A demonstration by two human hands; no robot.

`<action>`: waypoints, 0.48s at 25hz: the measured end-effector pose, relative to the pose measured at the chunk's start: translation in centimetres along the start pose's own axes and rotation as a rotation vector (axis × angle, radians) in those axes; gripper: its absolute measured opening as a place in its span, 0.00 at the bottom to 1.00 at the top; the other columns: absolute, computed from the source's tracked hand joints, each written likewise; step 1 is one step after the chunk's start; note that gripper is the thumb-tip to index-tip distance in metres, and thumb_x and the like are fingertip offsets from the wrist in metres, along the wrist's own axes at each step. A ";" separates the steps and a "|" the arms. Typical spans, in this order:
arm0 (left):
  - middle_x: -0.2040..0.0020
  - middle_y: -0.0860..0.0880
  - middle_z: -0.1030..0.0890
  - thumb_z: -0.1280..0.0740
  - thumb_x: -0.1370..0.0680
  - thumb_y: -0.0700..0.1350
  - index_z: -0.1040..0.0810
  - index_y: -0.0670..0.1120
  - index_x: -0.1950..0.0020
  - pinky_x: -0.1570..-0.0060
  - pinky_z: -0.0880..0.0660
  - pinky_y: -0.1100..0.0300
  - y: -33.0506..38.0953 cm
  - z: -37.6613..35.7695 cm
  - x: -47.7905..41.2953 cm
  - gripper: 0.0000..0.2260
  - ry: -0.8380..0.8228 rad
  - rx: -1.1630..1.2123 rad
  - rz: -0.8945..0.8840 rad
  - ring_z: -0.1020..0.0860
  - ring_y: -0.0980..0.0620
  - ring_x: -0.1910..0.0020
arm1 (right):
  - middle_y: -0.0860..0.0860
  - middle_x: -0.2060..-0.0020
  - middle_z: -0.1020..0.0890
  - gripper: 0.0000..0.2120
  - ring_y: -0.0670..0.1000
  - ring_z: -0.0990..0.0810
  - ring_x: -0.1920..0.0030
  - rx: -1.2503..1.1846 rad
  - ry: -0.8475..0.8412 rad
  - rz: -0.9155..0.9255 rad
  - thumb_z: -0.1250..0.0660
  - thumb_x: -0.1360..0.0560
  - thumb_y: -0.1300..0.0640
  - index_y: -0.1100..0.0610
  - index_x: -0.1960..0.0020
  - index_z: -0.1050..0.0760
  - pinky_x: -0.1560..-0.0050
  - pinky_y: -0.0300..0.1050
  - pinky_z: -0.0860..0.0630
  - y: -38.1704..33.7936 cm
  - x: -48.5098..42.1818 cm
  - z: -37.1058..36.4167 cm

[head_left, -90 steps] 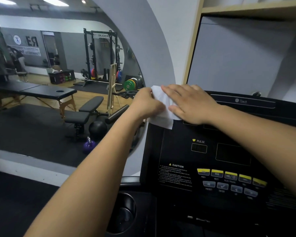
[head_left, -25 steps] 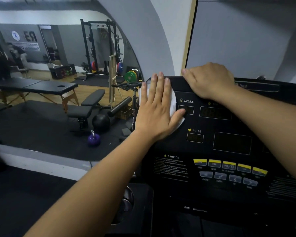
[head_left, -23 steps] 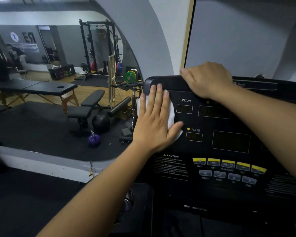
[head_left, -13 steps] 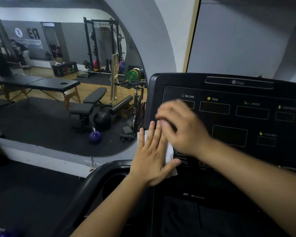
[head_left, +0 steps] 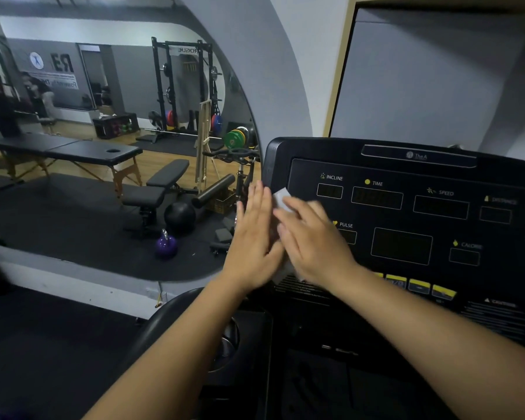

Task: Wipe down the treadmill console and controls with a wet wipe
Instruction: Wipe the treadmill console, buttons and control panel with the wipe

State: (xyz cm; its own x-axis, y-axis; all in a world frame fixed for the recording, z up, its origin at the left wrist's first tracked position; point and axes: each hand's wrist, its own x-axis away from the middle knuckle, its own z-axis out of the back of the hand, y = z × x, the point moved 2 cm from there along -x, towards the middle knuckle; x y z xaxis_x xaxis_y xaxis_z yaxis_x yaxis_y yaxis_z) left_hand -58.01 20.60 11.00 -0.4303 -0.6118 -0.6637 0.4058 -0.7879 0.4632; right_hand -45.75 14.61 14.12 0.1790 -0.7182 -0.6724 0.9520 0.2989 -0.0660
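The black treadmill console [head_left: 406, 174] fills the right half of the head view, with dark displays labelled INCLINE, TIME, SPEED and PULSE and a row of yellow buttons [head_left: 419, 287] lower down. A white wet wipe [head_left: 281, 197] lies against the console's left part; only its top corner and a bottom edge show. My right hand [head_left: 314, 241] is spread over the wipe, fingers bent onto it. My left hand [head_left: 255, 234] is flat with straight fingers at the console's left edge, touching the wipe's left side.
A curved black handrail [head_left: 164, 322] and a round cup holder [head_left: 228, 344] sit below my left forearm. A large wall mirror [head_left: 103, 153] on the left reflects benches, a massage table, a squat rack and a purple kettlebell. A grey wall panel stands behind the console.
My left hand wiped down the console's left side. My right hand left the top edge and came onto the wipe. Both hands have since risen together to the INCLINE-PULSE level.
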 end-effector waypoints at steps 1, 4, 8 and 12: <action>0.20 0.48 0.59 0.45 0.21 0.50 0.56 0.43 0.20 0.22 0.59 0.45 -0.4 -0.3 0.6 0.33 0.005 0.022 0.068 0.62 0.54 0.21 | 0.58 0.39 0.23 0.15 0.59 0.26 0.43 0.136 -0.003 0.037 0.40 0.23 0.54 0.61 0.43 0.22 0.46 0.55 0.24 0.3 -1.6 0.2; 0.20 0.53 0.60 0.44 0.18 0.53 0.59 0.47 0.19 0.22 0.58 0.48 -1.3 -1.1 1.7 0.33 -0.021 0.102 0.247 0.61 0.56 0.21 | 0.59 0.38 0.23 0.15 0.62 0.27 0.37 0.464 -0.041 0.181 0.30 0.30 0.61 0.60 0.44 0.22 0.42 0.58 0.26 1.0 -6.3 1.5; 0.18 0.50 0.54 0.43 0.18 0.55 0.55 0.51 0.19 0.21 0.53 0.48 -1.7 -1.5 0.4 0.32 -0.039 0.209 0.422 0.57 0.51 0.20 | 0.61 0.37 0.23 0.16 0.61 0.28 0.34 0.360 0.080 0.343 0.38 0.26 0.62 0.64 0.40 0.23 0.35 0.56 0.30 -0.6 -6.5 1.9; 0.24 0.58 0.35 0.36 0.20 0.53 0.49 0.54 0.20 0.28 0.35 0.58 -1.1 -1.3 0.9 0.33 -0.031 0.501 0.440 0.34 0.61 0.27 | 0.60 0.34 0.25 0.21 0.61 0.30 0.31 0.338 -0.137 0.478 0.44 0.22 0.54 0.61 0.34 0.25 0.28 0.58 0.37 0.2 -4.1 -1.3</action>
State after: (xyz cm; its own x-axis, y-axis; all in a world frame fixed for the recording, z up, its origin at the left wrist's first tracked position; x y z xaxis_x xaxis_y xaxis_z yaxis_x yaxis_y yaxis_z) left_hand -57.75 20.95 9.11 -0.3365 -0.8795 -0.3366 0.1282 -0.3969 0.9089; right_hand -46.61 18.48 15.92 0.6155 -0.6347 -0.4673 0.7805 0.4084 0.4733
